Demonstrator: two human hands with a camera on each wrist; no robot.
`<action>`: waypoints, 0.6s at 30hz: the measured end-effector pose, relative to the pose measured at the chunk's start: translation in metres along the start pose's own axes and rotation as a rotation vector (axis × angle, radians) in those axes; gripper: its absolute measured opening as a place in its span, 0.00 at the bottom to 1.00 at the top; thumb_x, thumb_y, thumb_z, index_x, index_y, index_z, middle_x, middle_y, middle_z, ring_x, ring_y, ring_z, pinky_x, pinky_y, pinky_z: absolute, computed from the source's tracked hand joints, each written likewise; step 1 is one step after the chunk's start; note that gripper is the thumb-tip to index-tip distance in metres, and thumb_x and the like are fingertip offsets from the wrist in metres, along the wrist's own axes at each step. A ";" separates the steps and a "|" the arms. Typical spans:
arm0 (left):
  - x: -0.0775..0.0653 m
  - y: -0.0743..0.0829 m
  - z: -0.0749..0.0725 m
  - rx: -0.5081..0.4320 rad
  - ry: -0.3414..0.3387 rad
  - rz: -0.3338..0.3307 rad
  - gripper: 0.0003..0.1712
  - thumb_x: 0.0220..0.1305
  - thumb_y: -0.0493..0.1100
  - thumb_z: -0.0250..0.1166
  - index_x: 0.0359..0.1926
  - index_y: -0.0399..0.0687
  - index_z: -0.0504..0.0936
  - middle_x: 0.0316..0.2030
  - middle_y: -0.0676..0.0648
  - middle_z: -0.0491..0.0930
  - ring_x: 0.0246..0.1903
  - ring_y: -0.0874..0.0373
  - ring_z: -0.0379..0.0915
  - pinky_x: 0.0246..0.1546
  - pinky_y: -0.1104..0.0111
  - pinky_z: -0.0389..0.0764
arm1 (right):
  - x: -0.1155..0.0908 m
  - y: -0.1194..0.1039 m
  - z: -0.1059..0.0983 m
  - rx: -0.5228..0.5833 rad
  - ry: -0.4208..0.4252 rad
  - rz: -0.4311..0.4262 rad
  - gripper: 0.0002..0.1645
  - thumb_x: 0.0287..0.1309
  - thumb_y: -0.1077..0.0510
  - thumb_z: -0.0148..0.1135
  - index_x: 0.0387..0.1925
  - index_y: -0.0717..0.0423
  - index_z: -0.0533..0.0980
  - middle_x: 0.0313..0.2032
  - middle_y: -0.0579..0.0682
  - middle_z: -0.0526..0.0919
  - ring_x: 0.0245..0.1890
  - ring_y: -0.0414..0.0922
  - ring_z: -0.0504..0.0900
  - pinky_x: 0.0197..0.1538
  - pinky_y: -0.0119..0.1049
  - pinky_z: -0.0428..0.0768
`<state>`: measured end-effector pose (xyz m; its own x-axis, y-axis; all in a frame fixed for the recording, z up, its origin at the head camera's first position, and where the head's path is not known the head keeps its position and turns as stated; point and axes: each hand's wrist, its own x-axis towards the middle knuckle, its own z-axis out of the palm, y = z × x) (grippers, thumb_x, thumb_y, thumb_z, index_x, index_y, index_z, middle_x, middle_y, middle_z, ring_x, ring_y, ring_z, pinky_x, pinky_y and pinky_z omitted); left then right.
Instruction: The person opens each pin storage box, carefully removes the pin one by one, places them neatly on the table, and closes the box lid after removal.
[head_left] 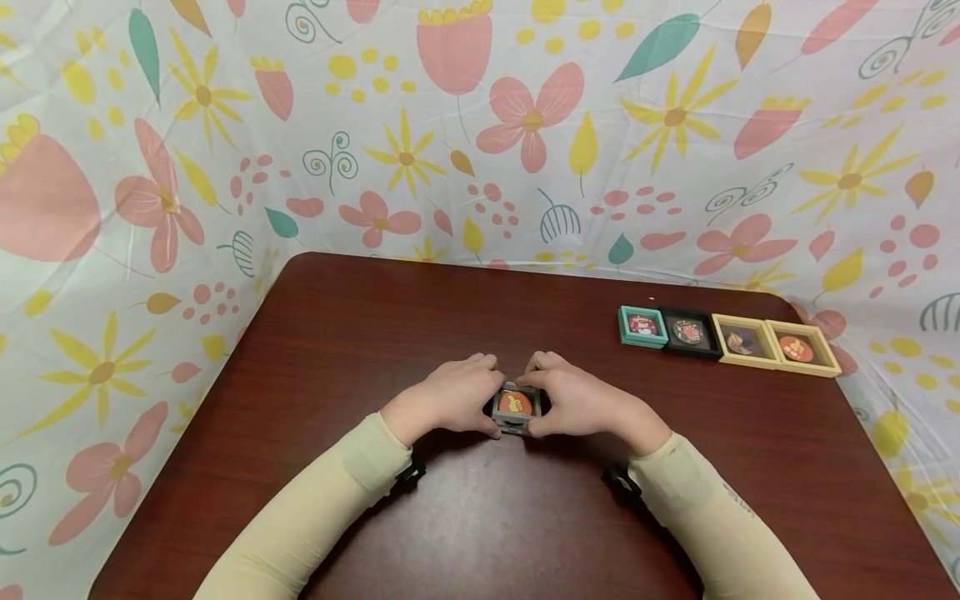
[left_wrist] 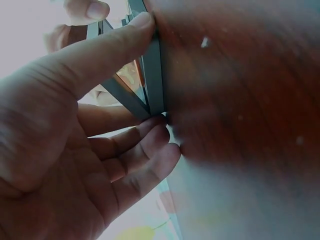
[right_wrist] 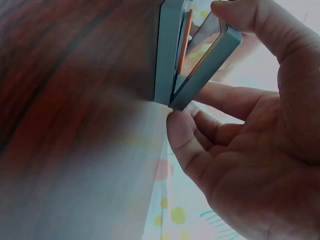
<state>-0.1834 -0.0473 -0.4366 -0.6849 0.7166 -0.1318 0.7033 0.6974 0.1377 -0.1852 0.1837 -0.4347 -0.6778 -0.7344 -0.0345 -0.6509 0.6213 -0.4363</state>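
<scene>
A small grey display frame (head_left: 516, 407) with an orange round badge (head_left: 514, 404) bearing a yellow figure sits on the table between both hands. Its two halves meet at the far edge and gape toward me, like a tilted lid, as the right wrist view shows. My left hand (head_left: 463, 395) grips the frame's left side, thumb (left_wrist: 142, 22) on the lower half's near end and fingers at the far edge. On the right side my right hand (head_left: 576, 397) holds the upper half (right_wrist: 212, 67), thumb at its raised near edge and fingers around the far end.
Toward the back right of the dark red table (head_left: 465, 517) a row of similar frames stands: a teal frame (head_left: 642, 341), a black frame (head_left: 690, 353) and two pale yellow frames, each with a round badge or figure inside. Floral cloth (head_left: 450, 167) hangs behind the table.
</scene>
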 end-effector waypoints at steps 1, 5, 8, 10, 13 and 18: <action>0.000 -0.001 0.000 0.003 0.002 0.001 0.37 0.44 0.71 0.73 0.50 0.55 0.80 0.37 0.56 0.66 0.38 0.61 0.61 0.31 0.67 0.72 | 0.000 0.001 0.000 0.009 -0.004 -0.002 0.36 0.43 0.46 0.71 0.57 0.52 0.78 0.44 0.43 0.69 0.44 0.40 0.66 0.38 0.33 0.73; 0.001 -0.003 0.000 0.007 0.012 0.010 0.39 0.43 0.72 0.73 0.50 0.56 0.79 0.37 0.57 0.66 0.38 0.62 0.61 0.31 0.67 0.72 | 0.001 0.005 -0.001 0.061 -0.028 -0.003 0.37 0.45 0.46 0.70 0.60 0.52 0.76 0.44 0.43 0.71 0.42 0.41 0.69 0.37 0.33 0.75; 0.001 -0.004 0.000 0.007 0.021 0.018 0.39 0.42 0.72 0.74 0.50 0.56 0.79 0.37 0.57 0.66 0.38 0.62 0.62 0.32 0.67 0.72 | 0.000 0.009 -0.002 0.099 -0.029 -0.010 0.36 0.48 0.45 0.69 0.61 0.51 0.76 0.45 0.42 0.72 0.40 0.40 0.72 0.38 0.33 0.76; 0.001 -0.004 0.000 0.007 0.027 0.022 0.41 0.41 0.73 0.74 0.51 0.55 0.79 0.38 0.57 0.66 0.39 0.62 0.62 0.33 0.67 0.73 | 0.000 0.012 -0.003 0.126 -0.023 -0.022 0.35 0.51 0.44 0.69 0.60 0.51 0.76 0.45 0.42 0.73 0.39 0.39 0.74 0.39 0.34 0.77; 0.001 -0.004 0.001 0.002 0.035 0.020 0.42 0.40 0.73 0.74 0.53 0.55 0.79 0.39 0.57 0.67 0.40 0.62 0.63 0.34 0.65 0.74 | -0.001 0.016 -0.006 0.176 -0.015 -0.038 0.31 0.55 0.43 0.68 0.59 0.51 0.77 0.47 0.42 0.76 0.40 0.38 0.76 0.42 0.36 0.78; 0.002 -0.004 0.001 -0.005 0.042 0.010 0.44 0.38 0.72 0.75 0.52 0.54 0.77 0.41 0.56 0.67 0.42 0.62 0.65 0.35 0.64 0.76 | -0.003 0.021 -0.011 0.314 -0.025 0.031 0.36 0.57 0.40 0.68 0.63 0.51 0.74 0.50 0.42 0.79 0.46 0.40 0.79 0.47 0.40 0.79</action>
<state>-0.1873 -0.0486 -0.4380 -0.6853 0.7227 -0.0894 0.7092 0.6903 0.1437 -0.2004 0.2020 -0.4335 -0.6848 -0.7252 -0.0722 -0.4901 0.5316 -0.6908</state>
